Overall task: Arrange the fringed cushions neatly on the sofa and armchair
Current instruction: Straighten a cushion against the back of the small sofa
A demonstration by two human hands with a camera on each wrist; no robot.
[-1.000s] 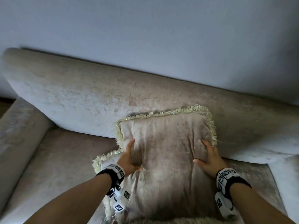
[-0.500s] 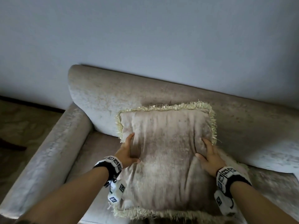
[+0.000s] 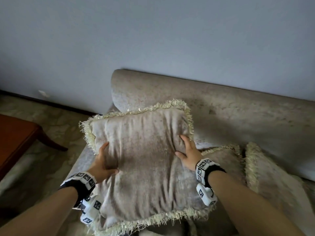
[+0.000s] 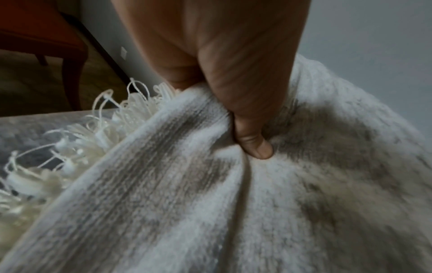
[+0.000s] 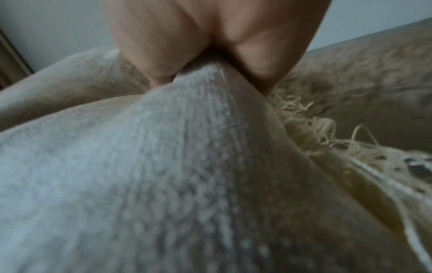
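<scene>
Both hands hold one fringed cushion [image 3: 146,160] by its side edges, above the left end of the beige sofa [image 3: 238,116]. The left hand [image 3: 100,165] has its grip clenched on the cushion's left edge, thumb [image 4: 254,146] dug into the velvety cover beside the cream fringe [image 4: 77,147]. The right hand [image 3: 188,154] grasps the right edge; its wrist view is blurred, but the fabric seems pinched between thumb and fingers. Two more fringed cushions [image 3: 225,160] [image 3: 265,176] lie on the seat at the right. A reddish wooden desk [image 3: 15,138] stands on the floor at the left.
</scene>
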